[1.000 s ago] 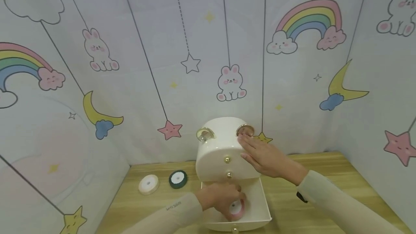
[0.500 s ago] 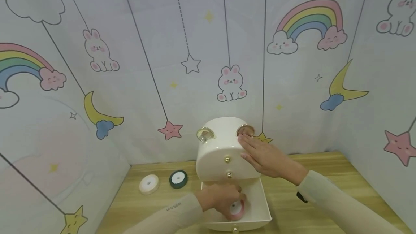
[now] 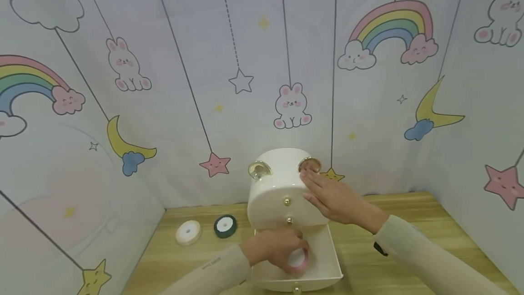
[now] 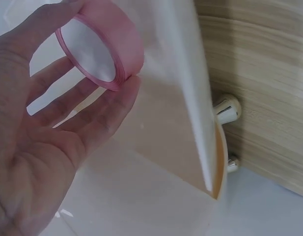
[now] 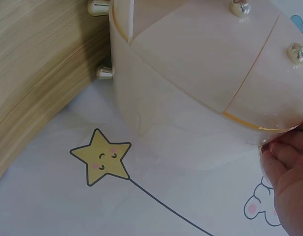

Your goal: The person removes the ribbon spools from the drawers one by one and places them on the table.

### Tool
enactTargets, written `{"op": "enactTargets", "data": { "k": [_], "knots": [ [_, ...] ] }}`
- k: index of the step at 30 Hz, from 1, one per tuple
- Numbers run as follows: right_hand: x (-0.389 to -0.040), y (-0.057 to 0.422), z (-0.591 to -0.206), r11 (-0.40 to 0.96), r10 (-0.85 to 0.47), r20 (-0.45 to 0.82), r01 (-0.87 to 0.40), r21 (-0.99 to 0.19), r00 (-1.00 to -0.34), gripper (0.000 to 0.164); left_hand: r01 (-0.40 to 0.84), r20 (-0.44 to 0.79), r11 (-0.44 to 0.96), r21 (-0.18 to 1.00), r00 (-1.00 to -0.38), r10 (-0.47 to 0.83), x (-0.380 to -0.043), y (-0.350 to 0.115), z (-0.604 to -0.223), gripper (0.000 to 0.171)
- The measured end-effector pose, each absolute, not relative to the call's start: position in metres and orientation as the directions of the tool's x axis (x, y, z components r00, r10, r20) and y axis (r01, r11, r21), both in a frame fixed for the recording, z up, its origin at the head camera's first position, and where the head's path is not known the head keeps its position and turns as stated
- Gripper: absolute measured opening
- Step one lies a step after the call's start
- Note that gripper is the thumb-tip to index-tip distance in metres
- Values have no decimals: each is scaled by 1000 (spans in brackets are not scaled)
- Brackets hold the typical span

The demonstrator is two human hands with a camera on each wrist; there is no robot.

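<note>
A spool of pink ribbon (image 3: 300, 262) with a white face is gripped by my left hand (image 3: 278, 247), inside the pulled-out bottom drawer (image 3: 325, 254). The left wrist view shows the thumb and fingertips on the rim of the pink ribbon spool (image 4: 124, 42). The drawer belongs to a white storage box (image 3: 282, 185) with gold knobs and two gold-rimmed ears on top. My right hand (image 3: 333, 195) lies on the box's upper right side, straight fingers at the base of the right ear. In the right wrist view, that hand (image 5: 291, 172) touches the box's edge.
Left of the box, a cream ribbon spool (image 3: 188, 232) and a dark green ribbon spool (image 3: 225, 226) lie on the wooden table (image 3: 380, 258). A printed cloth backdrop (image 3: 262, 140) rises close behind the box and along both sides.
The left hand, with the pink ribbon spool, has shifted very slightly within the drawer. The right hand stays at the box, and the view has tilted a touch.
</note>
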State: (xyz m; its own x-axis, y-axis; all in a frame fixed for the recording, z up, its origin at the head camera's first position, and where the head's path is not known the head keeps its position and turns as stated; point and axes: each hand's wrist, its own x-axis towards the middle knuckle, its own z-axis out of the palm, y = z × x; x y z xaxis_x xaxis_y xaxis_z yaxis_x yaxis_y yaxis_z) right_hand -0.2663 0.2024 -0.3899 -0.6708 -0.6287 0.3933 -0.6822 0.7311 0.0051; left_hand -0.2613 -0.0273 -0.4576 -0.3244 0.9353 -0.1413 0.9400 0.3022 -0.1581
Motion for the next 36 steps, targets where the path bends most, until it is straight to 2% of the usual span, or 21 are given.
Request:
{"op": "enactTargets", "data": {
  "k": [8,14,19,24,31,36],
  "knots": [
    [-267,204,-392,733,-624,395,-680,-3,-674,59,935,-110,348,-72,-354,929,-254,-31,-444,46],
    [-268,204,-392,730,-628,401,-684,7,-666,59,934,-67,345,-90,-351,934,-245,-36,-435,44],
    [-268,205,-392,733,-629,397,-680,16,-669,59,924,-54,376,-75,-380,923,-236,-40,-425,50],
    [-268,204,-391,735,-629,375,-678,2,-681,60,902,-56,428,-62,-431,900,-227,-46,-413,55],
    [-268,204,-391,732,-632,387,-682,12,-671,60,819,-96,569,76,-562,822,-217,-59,-395,59],
    [-269,204,-392,720,-641,400,-693,20,-654,59,750,-109,651,116,-642,759,-214,-69,-387,58]
  ]
}}
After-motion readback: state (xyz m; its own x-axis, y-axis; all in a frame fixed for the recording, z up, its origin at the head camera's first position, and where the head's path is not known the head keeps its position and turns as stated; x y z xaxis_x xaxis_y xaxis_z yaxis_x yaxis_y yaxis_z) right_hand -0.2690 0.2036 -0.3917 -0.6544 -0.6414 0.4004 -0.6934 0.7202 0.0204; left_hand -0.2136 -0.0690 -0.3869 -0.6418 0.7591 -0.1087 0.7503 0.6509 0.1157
